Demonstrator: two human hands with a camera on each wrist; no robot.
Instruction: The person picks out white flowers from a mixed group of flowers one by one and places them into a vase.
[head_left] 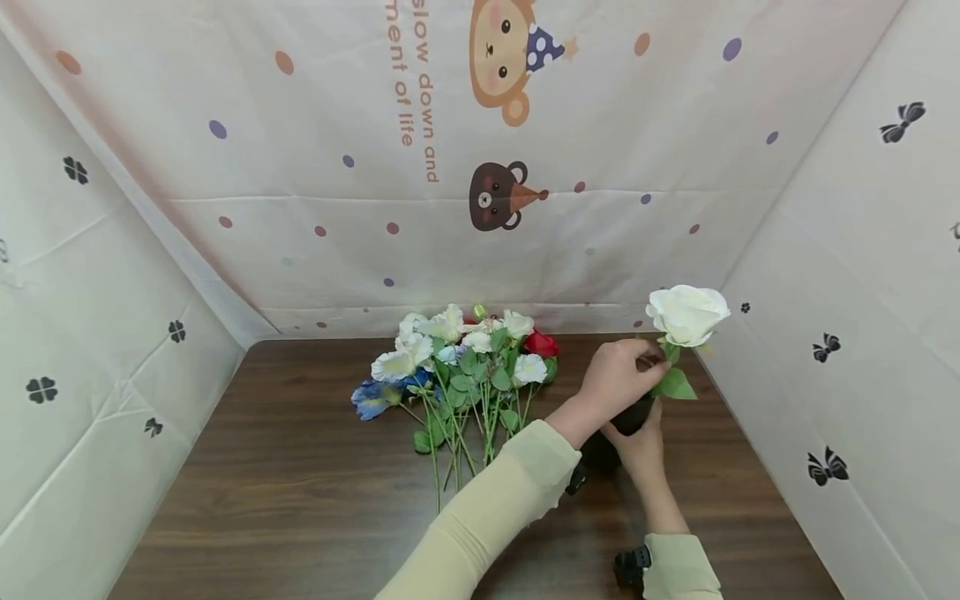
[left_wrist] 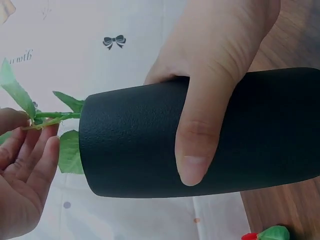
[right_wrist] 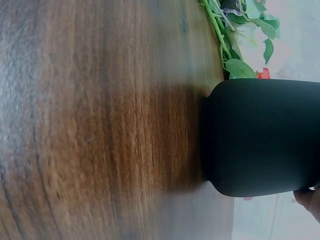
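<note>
A large white rose [head_left: 686, 315] rises above the mouth of a black vase [left_wrist: 135, 145], its leafy green stem [left_wrist: 47, 115] running down into the mouth. My left hand [head_left: 618, 375] pinches that stem between thumb and fingers just over the rim. Lower down, my right hand [head_left: 643, 450] grips the vase's body, thumb lying across the near side in the left wrist view. The right wrist view has the vase's rounded base right at the tabletop. Whatever part of the stem is inside the vase is hidden.
Left of the vase, a loose pile of artificial flowers, with white blooms [head_left: 446, 325], blue petals [head_left: 372, 400] and a red rose [head_left: 542, 342], lies on the dark wooden table [head_left: 285, 467]. Patterned cloth walls [head_left: 322, 150] close off the back and both sides.
</note>
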